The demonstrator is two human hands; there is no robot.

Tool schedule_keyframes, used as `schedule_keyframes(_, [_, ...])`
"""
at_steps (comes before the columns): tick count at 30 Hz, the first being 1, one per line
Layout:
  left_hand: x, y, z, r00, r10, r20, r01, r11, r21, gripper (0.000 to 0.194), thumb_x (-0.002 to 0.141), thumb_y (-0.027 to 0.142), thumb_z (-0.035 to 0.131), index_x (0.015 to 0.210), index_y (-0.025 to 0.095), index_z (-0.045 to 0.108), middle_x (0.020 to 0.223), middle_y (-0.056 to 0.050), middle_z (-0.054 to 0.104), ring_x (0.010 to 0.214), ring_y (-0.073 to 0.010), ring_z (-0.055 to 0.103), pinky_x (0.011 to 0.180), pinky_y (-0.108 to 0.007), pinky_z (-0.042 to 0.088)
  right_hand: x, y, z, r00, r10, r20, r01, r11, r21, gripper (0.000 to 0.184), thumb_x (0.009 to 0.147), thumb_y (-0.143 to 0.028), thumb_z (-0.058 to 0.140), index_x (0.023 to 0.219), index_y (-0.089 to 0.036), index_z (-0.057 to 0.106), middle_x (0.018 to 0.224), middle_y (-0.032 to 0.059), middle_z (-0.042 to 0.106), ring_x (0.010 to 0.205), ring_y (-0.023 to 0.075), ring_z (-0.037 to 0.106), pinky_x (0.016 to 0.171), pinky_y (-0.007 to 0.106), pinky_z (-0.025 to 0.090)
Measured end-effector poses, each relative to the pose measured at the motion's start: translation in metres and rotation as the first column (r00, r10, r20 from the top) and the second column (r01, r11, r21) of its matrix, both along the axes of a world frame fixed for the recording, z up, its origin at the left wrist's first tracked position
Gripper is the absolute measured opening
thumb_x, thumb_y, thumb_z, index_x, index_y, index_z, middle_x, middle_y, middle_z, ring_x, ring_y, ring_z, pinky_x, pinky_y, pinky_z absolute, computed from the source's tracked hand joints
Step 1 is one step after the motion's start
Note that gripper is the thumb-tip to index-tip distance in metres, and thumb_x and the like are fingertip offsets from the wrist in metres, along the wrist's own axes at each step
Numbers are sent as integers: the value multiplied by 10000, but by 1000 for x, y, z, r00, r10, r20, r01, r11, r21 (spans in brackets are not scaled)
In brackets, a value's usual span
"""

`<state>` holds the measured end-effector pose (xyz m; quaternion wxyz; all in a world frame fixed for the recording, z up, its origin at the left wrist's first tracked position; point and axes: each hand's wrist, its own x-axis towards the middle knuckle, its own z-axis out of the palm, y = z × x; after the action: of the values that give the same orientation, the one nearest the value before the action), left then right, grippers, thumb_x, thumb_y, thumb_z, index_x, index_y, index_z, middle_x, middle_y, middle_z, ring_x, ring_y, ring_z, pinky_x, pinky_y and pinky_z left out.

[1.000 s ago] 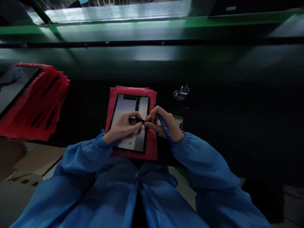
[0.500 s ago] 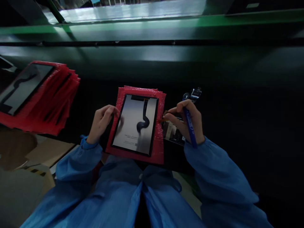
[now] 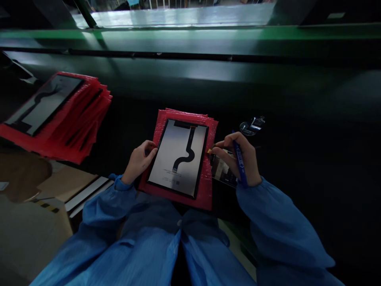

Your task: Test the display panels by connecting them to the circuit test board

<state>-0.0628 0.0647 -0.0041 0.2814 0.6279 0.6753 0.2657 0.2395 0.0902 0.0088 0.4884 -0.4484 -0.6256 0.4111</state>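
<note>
A display panel (image 3: 166, 159) with a silvery back lies on a small stack of red bubble bags (image 3: 205, 190). A black flex cable (image 3: 190, 153) curves down across the panel. My left hand (image 3: 139, 162) is closed at the panel's left edge, thumb and forefinger pinching there. My right hand (image 3: 248, 161) is to the right of the panel, with a blue marker (image 3: 240, 165) tucked against the palm. Its thumb and forefinger also pinch a small yellowish-orange piece (image 3: 209, 151), apparently a connector end. Partly hidden under that hand is a dark circuit assembly (image 3: 222, 169).
On the left stands a tall pile of red bubble bags (image 3: 80, 123) topped by another panel (image 3: 49, 99). Beyond my right hand lie a shiny round part and a small metal piece (image 3: 253, 125). A cardboard box (image 3: 64, 182) sits below the bench edge at lower left.
The view has shifted, so everything sits further right. The flex cable, blurred before, now rests flat on the panel. My left fingers have closed in at the panel's edge.
</note>
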Motion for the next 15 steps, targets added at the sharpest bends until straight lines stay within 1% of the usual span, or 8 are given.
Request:
schedule_keyframes(2, [1,7,-4,1000,18,13,-18,1000,19,263,882,404,545,1003,185,624,886,-68,696,842,-224,639,724,-313,443,0,0,0,1000,18,-8,-18,1000,2,366,767,-417,827,811,-257,501,803,-17,665,754,183,705,727,337,601])
schedule_keyframes(4, [3,15,-7,999,31,27,-32,999,20,245,887,402,530,951,183,619,909,-85,698,843,-225,641,728,-318,444,0,0,0,999,39,-19,-39,999,-5,384,761,-439,831,807,-251,499,809,-15,669,738,176,704,706,321,596])
schedule_keyframes(6, [5,22,-8,999,37,30,-38,999,9,225,884,398,525,871,190,609,890,-90,696,799,-227,629,715,-329,436,0,0,0,998,56,-27,-56,998,-9,398,758,-456,832,802,-246,496,808,-13,678,720,170,705,685,303,587])
schedule_keyframes(9, [8,25,-3,999,36,21,-36,999,-7,198,879,376,516,801,206,582,788,-63,662,722,-219,591,693,-333,421,0,0,1,998,65,-26,-65,998,-1,399,763,-458,828,799,-244,494,797,-14,683,707,166,701,673,294,578])
schedule_keyframes(12, [2,19,6,997,43,68,-41,999,-33,236,910,396,456,813,213,569,768,-42,642,730,-207,592,677,-314,446,1,-2,3,999,47,-13,-47,999,1,366,779,-427,817,807,-244,501,807,-12,679,711,170,696,690,310,580])
schedule_keyframes(13, [-2,17,7,991,77,109,-74,997,-37,254,917,410,442,832,213,578,795,-38,652,766,-204,603,693,-305,464,1,-2,3,999,37,-6,-37,999,0,350,786,-411,810,811,-244,504,816,-11,677,710,170,694,696,315,579])
schedule_keyframes(15, [-13,14,8,955,207,212,-204,978,-40,265,908,430,457,869,212,603,876,-31,675,870,-195,620,766,-283,491,2,-2,4,1000,19,5,-19,1000,7,325,796,-383,799,813,-244,506,823,-10,670,708,169,687,702,320,574])
